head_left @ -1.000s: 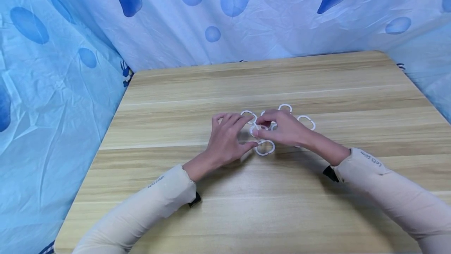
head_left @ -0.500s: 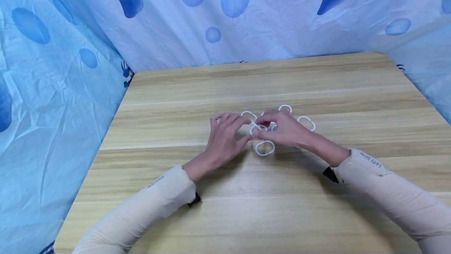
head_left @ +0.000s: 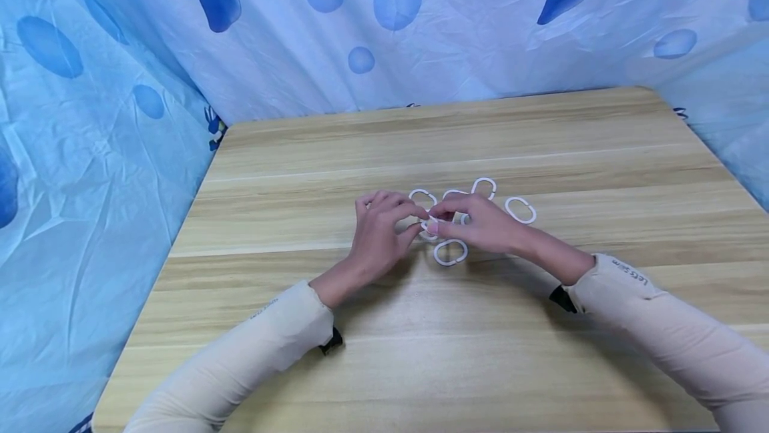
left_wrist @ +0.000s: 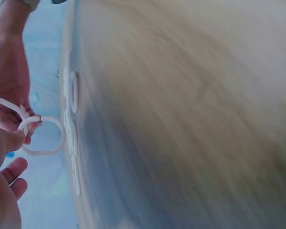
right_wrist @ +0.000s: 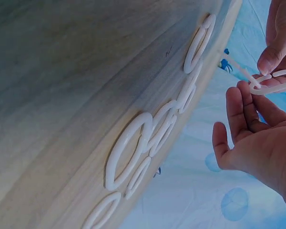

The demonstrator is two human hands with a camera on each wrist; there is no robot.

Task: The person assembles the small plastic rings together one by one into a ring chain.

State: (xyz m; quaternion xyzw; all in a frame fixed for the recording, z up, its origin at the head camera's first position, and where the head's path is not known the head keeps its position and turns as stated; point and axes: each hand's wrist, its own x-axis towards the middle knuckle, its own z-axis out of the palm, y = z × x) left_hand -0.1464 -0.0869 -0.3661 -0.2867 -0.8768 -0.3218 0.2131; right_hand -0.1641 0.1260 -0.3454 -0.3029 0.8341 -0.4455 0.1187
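Observation:
In the head view my left hand (head_left: 380,233) and right hand (head_left: 486,223) meet fingertip to fingertip above the table. Thumb and forefinger of each pinch white plastic rings. From the left wrist, one white ring (left_wrist: 44,153) and a second ring (left_wrist: 4,101) cross at the fingertips of my left hand (left_wrist: 0,176) and right hand (left_wrist: 9,71); whether they are fully linked I cannot tell. The right wrist view shows a held ring (right_wrist: 279,88) with another piece crossing its end. The remaining fingers of my left hand are spread.
Several loose white rings lie around the hands on the wooden table (head_left: 384,366), among them one in front (head_left: 450,265), one behind (head_left: 484,179) and one at the right (head_left: 520,221). A blue patterned curtain (head_left: 288,53) hangs behind and at the sides.
The left thumb has drawn back from beside the front ring to the fingertips of the right hand. Both hands have shifted slightly left, and the held ring pieces have turned between them.

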